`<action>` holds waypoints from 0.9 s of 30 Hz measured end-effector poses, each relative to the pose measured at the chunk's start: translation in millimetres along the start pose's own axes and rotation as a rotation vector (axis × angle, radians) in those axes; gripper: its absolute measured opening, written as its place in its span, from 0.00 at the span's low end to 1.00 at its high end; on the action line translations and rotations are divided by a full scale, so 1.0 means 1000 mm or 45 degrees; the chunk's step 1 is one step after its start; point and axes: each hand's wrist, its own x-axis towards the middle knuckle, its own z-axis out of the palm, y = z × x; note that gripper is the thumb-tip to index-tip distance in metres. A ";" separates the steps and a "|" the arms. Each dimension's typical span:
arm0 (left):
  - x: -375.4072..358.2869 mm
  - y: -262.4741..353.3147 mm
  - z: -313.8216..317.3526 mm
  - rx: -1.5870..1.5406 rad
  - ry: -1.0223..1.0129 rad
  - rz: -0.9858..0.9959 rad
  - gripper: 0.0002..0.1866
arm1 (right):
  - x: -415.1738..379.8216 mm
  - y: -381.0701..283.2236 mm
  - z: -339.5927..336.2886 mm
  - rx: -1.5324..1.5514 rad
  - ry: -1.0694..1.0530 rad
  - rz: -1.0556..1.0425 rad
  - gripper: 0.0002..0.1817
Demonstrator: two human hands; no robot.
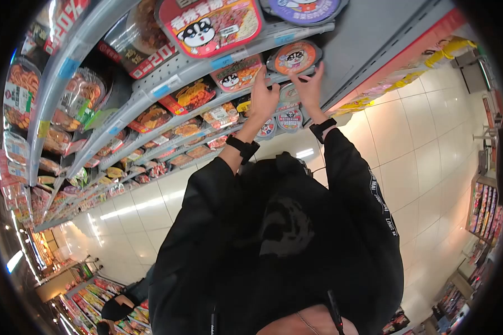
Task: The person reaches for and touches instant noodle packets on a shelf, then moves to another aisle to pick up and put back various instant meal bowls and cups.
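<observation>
A round instant-food tub (295, 57) with an orange lid and a cartoon dog face stands on a shelf in front of me. My right hand (309, 91) is at its near rim, thumb and fingers spread apart along the edge. My left hand (264, 96) is raised just left of the tub, its index finger stretched up and its thumb out to the right. Behind the left fingers sits a rectangular box (237, 73) with a similar dog picture. Both wrists wear black bands.
A large red box (209, 28) and a purple-lidded tub (304, 10) stand on the shelf above. Lower shelves hold packed meals (191, 95) and more round tubs (289, 118). Yellow packets (374, 96) hang at right over the tiled floor (413, 139). Another person (117, 307) is at lower left.
</observation>
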 end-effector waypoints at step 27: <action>0.040 0.011 -0.069 1.280 0.082 0.458 0.25 | 0.010 0.000 0.014 -0.364 -0.003 -0.183 0.65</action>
